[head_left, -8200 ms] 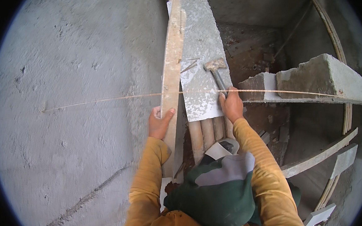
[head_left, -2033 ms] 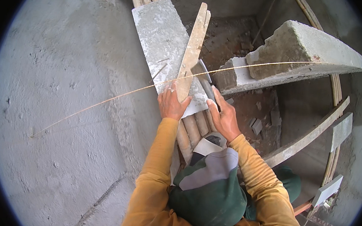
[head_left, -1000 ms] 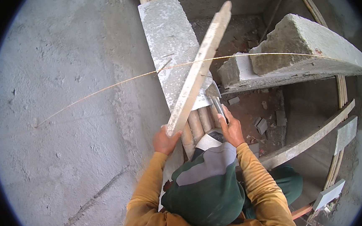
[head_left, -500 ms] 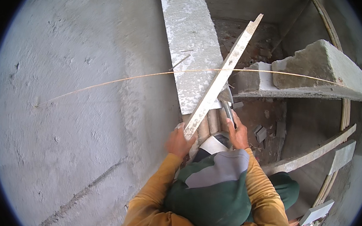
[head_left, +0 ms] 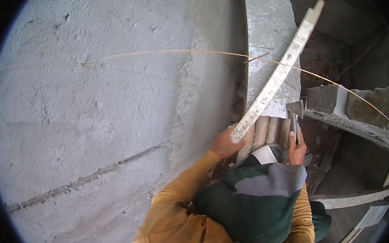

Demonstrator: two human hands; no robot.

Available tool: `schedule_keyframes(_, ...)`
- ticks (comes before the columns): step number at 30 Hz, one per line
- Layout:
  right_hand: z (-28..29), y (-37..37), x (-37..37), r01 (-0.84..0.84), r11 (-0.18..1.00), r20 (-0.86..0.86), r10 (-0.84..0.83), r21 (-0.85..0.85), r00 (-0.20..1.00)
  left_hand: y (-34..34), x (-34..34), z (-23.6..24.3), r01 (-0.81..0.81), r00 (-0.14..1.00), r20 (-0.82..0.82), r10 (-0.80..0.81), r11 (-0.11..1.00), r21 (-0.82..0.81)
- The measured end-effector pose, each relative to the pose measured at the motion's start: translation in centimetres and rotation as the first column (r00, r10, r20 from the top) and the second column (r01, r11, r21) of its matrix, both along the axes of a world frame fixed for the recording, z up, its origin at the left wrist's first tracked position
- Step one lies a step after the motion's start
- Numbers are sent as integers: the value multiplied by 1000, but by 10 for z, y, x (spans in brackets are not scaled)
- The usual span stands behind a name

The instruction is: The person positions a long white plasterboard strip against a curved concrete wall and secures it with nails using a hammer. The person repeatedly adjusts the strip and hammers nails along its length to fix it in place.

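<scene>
My left hand (head_left: 227, 144) grips the near end of a long pale wooden batten (head_left: 276, 80), flecked with grey. The batten slants away to the right above a rough white slab (head_left: 268, 32), and its far end is splintered. In my right hand (head_left: 297, 150) is the handle of a small hatchet (head_left: 295, 108) with a flared metal blade. The blade is to the right of the batten, apart from it, by the slab's near right corner. Two nails (head_left: 258, 58) are at the slab's left side.
Round poles (head_left: 260, 133) support the slab. A thin cord (head_left: 163, 51) stretches from the plastered wall (head_left: 115, 98) across the batten. Broken concrete pieces (head_left: 371, 107) rest on a ledge at right, above a curved board (head_left: 356, 198). My knee (head_left: 252, 202) is below my hands.
The view has turned, so the scene sits farther right. The hatchet head has moved right, away from the batten. Both hands keep their holds.
</scene>
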State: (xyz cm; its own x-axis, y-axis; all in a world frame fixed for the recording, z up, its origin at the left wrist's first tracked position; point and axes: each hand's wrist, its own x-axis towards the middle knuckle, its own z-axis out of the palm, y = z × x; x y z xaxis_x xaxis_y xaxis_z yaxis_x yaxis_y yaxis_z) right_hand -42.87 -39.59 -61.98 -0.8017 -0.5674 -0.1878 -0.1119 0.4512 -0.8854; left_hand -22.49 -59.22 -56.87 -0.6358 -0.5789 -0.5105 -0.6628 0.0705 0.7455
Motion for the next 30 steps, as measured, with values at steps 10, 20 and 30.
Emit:
schedule_keyframes(10,24,-23,10,53,999,77,-53,11,996,-73,79,46,-319,934,98,343,926,-200)
schedule_keyframes(20,43,-60,7,-58,997,135,65,-57,989,-133,164,53,-497,855,24,519,831,-251)
schedule_keyframes(30,52,-97,-7,-244,970,137,241,3,961,-111,169,61,-542,815,99,571,812,-216)
